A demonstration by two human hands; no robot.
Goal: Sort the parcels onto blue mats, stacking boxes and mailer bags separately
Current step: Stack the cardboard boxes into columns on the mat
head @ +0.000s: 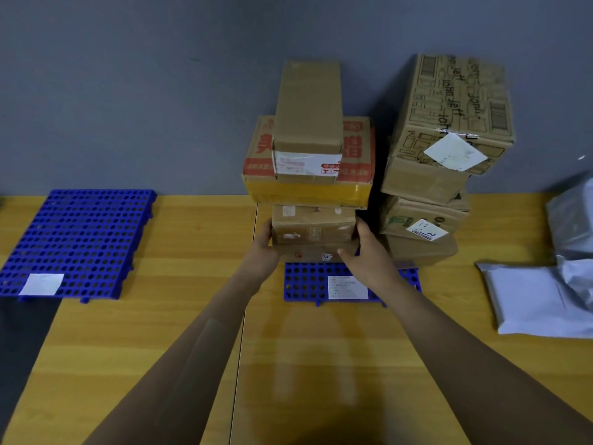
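- While both hands press its short sides, the small box (313, 227) sits low in the stack on the near blue mat (301, 281); left hand (266, 248) and right hand (369, 248) fingers curl closed against the cardboard.
- Stiff carton, likely heavy under upper boxes; hold at the sides.
- Mailer bags (542, 300) cut off right; labels unreadable.

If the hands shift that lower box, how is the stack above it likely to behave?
Probably tippy: the tall box stands atop the wider red-printed box, which overhangs the small box held by the left hand and right hand. The cardboard looks stiff, so it should move as rigid blocks, perhaps sliding.
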